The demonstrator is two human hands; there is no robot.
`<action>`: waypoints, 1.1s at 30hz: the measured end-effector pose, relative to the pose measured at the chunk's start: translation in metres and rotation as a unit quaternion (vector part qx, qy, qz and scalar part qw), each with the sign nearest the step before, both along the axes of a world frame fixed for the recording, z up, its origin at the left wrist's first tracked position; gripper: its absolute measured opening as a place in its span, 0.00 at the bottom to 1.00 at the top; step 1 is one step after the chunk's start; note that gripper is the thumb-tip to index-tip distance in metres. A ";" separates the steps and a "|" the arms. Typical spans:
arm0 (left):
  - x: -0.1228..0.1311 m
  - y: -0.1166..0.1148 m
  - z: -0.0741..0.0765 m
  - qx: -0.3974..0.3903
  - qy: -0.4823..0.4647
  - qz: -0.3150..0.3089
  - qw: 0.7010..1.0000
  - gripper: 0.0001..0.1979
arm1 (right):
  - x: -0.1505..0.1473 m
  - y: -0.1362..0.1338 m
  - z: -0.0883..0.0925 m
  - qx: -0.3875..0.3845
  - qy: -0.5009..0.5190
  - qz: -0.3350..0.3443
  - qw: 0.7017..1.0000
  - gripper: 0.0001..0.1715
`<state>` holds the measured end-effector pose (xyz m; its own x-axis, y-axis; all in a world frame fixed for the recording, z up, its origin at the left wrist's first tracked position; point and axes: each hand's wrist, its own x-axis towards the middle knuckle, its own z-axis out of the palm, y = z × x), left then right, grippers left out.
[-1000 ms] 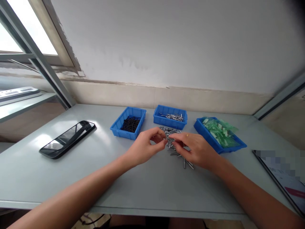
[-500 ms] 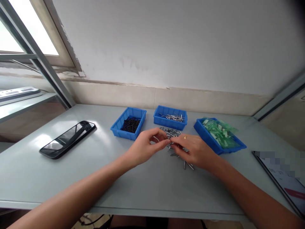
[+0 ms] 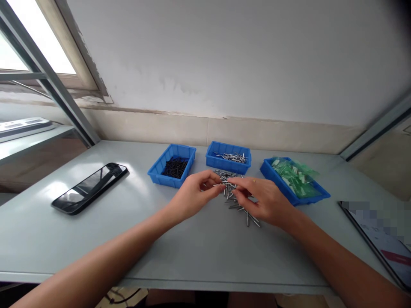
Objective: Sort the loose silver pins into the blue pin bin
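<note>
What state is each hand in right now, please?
Left hand: closed, apparently on a thin metal pin.
Right hand: looks open over the pile of pins.

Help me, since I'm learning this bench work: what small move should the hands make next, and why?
Probably close the right hand on one piece from the loose pile of thin silver metal rods: its thumb and forefinger stand apart beside that pile, while the left hand seems already to pinch a slim silver piece, though that is too small to confirm.

Bright window beside scuffed pale wall, grey table below.
</note>
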<state>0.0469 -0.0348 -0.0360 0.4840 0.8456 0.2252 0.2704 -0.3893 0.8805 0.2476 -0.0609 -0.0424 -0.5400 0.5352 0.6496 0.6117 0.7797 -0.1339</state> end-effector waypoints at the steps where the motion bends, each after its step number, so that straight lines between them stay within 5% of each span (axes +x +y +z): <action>1: 0.000 0.000 0.000 0.003 0.000 0.004 1.000 0.08 | 0.000 0.001 0.000 0.001 0.000 -0.004 1.000 0.14; 15: 0.001 -0.007 0.002 0.021 -0.037 -0.032 0.999 0.07 | -0.004 0.004 -0.007 -0.053 -0.101 0.017 0.993 0.15; 22: 0.000 -0.003 0.003 0.019 -0.037 0.005 0.999 0.07 | 0.000 -0.001 0.002 -0.052 0.006 0.009 0.999 0.10; 33: 0.000 -0.003 0.002 -0.030 -0.070 -0.016 0.997 0.08 | -0.002 -0.001 -0.002 -0.012 -0.040 0.043 0.998 0.08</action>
